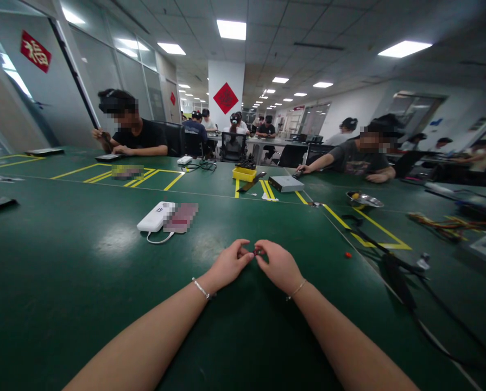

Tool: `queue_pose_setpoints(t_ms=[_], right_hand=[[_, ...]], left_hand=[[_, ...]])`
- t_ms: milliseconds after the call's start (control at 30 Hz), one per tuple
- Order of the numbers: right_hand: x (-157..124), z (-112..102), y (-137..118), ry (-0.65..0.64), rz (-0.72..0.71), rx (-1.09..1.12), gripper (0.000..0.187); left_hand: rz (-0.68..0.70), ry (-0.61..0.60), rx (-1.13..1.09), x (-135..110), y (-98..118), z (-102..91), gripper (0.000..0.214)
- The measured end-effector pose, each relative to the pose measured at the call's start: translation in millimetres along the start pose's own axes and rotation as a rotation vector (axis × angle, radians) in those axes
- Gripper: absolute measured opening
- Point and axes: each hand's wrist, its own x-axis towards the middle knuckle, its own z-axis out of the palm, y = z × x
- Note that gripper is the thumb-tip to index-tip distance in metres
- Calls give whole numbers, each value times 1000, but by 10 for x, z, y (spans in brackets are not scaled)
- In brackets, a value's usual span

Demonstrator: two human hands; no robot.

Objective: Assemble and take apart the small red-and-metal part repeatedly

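Observation:
My left hand [232,266] and my right hand [279,265] meet above the green table [202,336], fingertips nearly touching. Between them is a small dark red piece [254,253], pinched by thumb and fingers from both sides. Most of it is covered by the fingertips, and its kind is too small to make out. To the right of my right hand, a small orange-red piece [348,254] lies on the table.
Left of my hands lie a white power bank [156,216] with a short cable and a blurred phone [181,218]. Farther back are a yellow tray [244,174] and a grey box [285,183]. Black cables [397,277] run along the right. Two people sit across the table.

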Motion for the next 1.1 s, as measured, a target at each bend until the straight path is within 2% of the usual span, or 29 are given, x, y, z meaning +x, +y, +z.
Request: queue_pose_setpoints(t_ms=[67, 133, 200, 267, 367, 467, 533, 633, 700, 800, 933, 1000, 1100], right_hand=[[-16, 61, -145, -17, -73, 11, 19], [-16, 54, -180, -25, -122, 25, 20], [7, -22, -100, -34, -140, 13, 25], [32, -157, 96, -15, -77, -64, 31], [-6, -413, 566, 73, 234, -287, 33], [-185, -638, 1093, 100, 688, -484, 38], [-343, -726, 1376, 79, 935, -506, 45], [-520, -752, 1634, 38, 1141, -486, 50], [-563, -733, 1720, -13, 1156, -472, 45], [-547, -711, 1784, -67, 1080, -451, 34], [-446, -671, 1755, 33, 967, -337, 25], [-354, -603, 1637, 127, 893, -100, 22], [-170, -437, 1274, 218, 809, 529, 19]], left_hand=[[2, -12, -137, 12, -4, 17, 33], [-8, -31, -250, 25, -3, 18, 30], [-30, -24, -345, 38, 3, 5, 26], [-79, 24, -412, 53, 11, -17, 19], [-207, 91, -501, 76, 18, -58, 10], [-346, 107, -676, 94, 18, -102, 7], [-409, 110, -786, 100, 17, -132, 6], [-458, 112, -880, 102, 8, -169, 12], [-477, 95, -926, 99, -5, -186, 21], [-490, 68, -970, 94, -19, -193, 28], [-472, 92, -934, 89, -3, -157, 24], [-445, 102, -888, 89, 10, -132, 19], [-364, 115, -769, 87, 16, -109, 19]])
